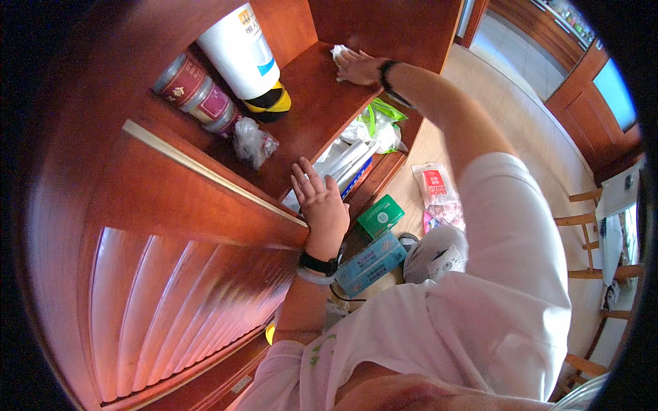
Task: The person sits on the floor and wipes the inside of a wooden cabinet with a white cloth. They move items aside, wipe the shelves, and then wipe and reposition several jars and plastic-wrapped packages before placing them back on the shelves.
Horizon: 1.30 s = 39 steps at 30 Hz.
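My right hand (361, 68) presses a crumpled white cloth or tissue (339, 54) onto the reddish-brown wooden shelf (318, 97) near its inner corner. Its fingers are spread over the cloth. My left hand (323, 205) rests with spread fingers at the shelf's front edge and holds nothing. On the shelf, left of both hands, are a white paper roll (239, 56), a black and yellow object (270, 103) under it, stacked tins (198, 95) and a knotted clear plastic bag (253, 143).
Below the shelf, an open compartment holds film or foil rolls (352, 162) and plastic bags (380, 126). A green box (381, 216), blue packs (371, 263) and a jump rope package (437, 185) lie on the floor. A ribbed cabinet door (180, 303) stands at left.
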Tool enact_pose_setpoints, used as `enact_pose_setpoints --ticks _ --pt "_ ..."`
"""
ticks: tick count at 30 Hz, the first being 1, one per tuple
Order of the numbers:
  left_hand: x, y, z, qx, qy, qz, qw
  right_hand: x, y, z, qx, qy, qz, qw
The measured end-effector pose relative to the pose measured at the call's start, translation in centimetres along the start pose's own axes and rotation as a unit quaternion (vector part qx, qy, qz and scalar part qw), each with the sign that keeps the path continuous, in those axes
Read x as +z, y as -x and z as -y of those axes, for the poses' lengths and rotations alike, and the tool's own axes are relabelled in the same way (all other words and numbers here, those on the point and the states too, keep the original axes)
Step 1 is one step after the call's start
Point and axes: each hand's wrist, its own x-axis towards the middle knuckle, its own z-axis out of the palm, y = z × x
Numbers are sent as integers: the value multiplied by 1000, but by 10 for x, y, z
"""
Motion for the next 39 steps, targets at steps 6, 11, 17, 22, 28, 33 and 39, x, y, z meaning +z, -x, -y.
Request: enact_pose_setpoints --ticks 6,11,17,22,28,33,39 --pt "5 0 2 -2 -4 -5 1000 -49 -8 65 -86 -101 2 991" --pt "14 -1 6 -1 -18 8 1000 -27 91 70 -127 -142 -42 981" --pt "8 1 3 6 -20 -3 1000 -7 109 23 57 -128 -100 985" --pt "1 2 0 7 -24 3 1000 -19 103 46 215 -64 -57 973" --pt "3 1 1 5 -24 -3 1000 -41 127 54 284 -55 -39 956" --pt "4 0 2 -3 -31 7 999 -29 123 61 341 -111 -29 933" --pt "4 -1 1 -10 -11 12 1000 1 119 52 391 -198 -147 887"
